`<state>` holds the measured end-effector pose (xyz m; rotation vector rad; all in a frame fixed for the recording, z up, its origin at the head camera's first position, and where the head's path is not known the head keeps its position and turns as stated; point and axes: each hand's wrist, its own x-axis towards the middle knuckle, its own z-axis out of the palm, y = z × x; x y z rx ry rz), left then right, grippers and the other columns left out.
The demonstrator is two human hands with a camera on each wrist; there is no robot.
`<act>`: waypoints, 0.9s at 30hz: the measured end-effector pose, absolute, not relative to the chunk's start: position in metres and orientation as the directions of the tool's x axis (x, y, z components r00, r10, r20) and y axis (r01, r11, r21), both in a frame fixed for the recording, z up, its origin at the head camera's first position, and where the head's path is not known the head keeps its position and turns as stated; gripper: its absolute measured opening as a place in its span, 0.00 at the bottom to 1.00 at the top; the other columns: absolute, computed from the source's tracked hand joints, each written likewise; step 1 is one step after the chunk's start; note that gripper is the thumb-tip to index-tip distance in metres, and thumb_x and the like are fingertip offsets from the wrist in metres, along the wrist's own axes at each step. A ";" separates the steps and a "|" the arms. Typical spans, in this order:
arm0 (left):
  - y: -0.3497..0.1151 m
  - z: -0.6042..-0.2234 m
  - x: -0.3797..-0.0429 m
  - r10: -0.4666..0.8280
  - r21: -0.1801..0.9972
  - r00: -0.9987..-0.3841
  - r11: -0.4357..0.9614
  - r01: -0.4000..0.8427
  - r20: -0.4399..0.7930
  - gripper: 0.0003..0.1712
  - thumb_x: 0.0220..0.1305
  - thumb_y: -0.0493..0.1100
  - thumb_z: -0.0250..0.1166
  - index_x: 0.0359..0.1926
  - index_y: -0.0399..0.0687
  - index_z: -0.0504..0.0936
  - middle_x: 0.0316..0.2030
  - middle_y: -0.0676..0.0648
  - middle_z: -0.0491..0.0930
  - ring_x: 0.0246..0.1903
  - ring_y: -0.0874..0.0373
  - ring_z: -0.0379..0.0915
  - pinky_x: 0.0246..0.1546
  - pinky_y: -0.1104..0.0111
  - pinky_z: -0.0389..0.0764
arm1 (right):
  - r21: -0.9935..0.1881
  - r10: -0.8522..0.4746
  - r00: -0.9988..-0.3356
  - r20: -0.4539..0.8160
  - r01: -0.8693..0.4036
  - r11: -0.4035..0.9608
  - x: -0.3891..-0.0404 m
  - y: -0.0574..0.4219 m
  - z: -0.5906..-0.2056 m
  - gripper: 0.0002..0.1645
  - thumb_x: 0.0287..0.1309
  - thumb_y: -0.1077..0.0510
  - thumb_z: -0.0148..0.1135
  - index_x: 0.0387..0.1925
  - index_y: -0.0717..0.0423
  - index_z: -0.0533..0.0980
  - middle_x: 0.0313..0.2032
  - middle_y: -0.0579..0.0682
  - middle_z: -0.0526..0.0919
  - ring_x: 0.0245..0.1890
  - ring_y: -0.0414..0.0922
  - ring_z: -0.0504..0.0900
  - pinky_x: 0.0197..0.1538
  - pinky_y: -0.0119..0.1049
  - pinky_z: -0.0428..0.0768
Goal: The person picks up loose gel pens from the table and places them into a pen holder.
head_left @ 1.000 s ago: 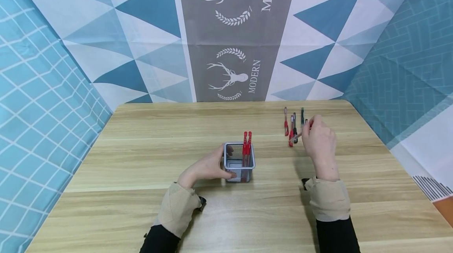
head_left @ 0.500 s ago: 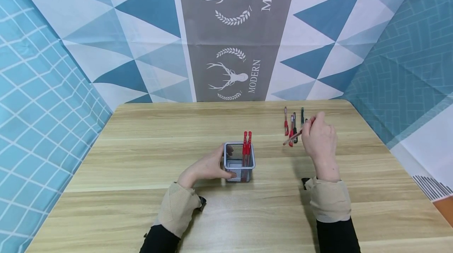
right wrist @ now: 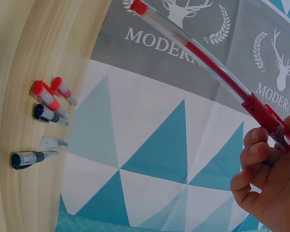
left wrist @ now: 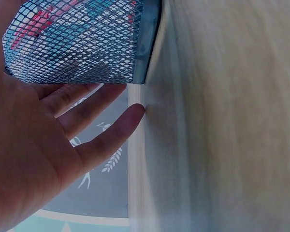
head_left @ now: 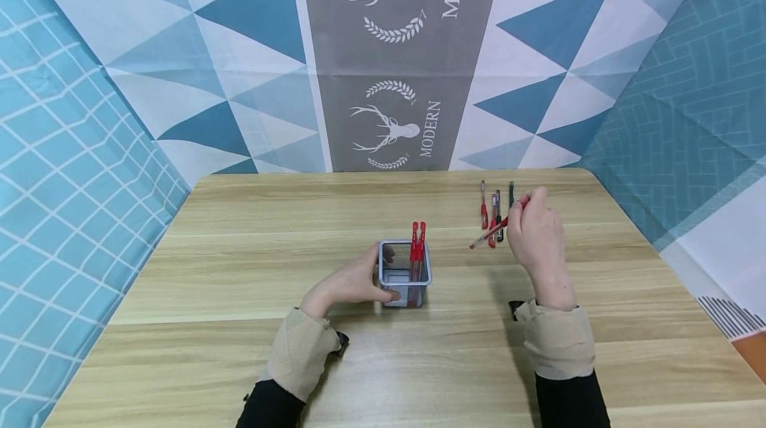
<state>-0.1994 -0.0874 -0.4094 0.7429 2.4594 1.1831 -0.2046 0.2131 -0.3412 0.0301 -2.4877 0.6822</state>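
Observation:
My left hand holds a grey mesh pen holder at its left side, thumb on the front wall and fingertips behind. The mesh lies above the spread fingers in the left wrist view. Two red pens stand upright in the holder's right part. To the right, my right hand is raised above the table, pinching a red gel pen around its capped end. That pen slants down to the left, its clear barrel and red refill showing in the right wrist view.
On the wooden table, at the back right, lie two red pens, a black pen and a dark pen. A clear-capped piece lies among them. A patterned cloth hangs behind the table.
The pen in my right hand has swung so more of its barrel points down-left, and that hand has lifted slightly. The left hand and the pen holder stay put.

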 end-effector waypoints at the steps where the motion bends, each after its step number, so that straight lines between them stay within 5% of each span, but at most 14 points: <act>1: -0.087 -0.410 -0.199 0.574 0.791 -0.817 0.524 0.317 -0.054 0.46 0.39 0.48 0.73 0.59 0.49 0.59 0.47 0.47 0.74 0.47 0.54 0.72 0.51 0.61 0.71 | -0.465 0.116 -0.846 0.520 -0.166 0.870 -0.204 0.213 -0.341 0.10 0.63 0.58 0.38 0.35 0.63 0.62 0.17 0.54 0.66 0.16 0.51 0.64 0.20 0.38 0.59; 27: -0.087 -0.410 -0.200 0.564 0.781 -0.823 0.547 0.302 -0.076 0.44 0.38 0.50 0.74 0.57 0.50 0.61 0.47 0.46 0.74 0.47 0.54 0.71 0.52 0.59 0.71 | -0.519 0.088 -0.834 0.545 -0.253 0.816 -0.187 0.199 -0.324 0.13 0.64 0.57 0.40 0.42 0.64 0.58 0.18 0.55 0.66 0.14 0.49 0.64 0.19 0.37 0.62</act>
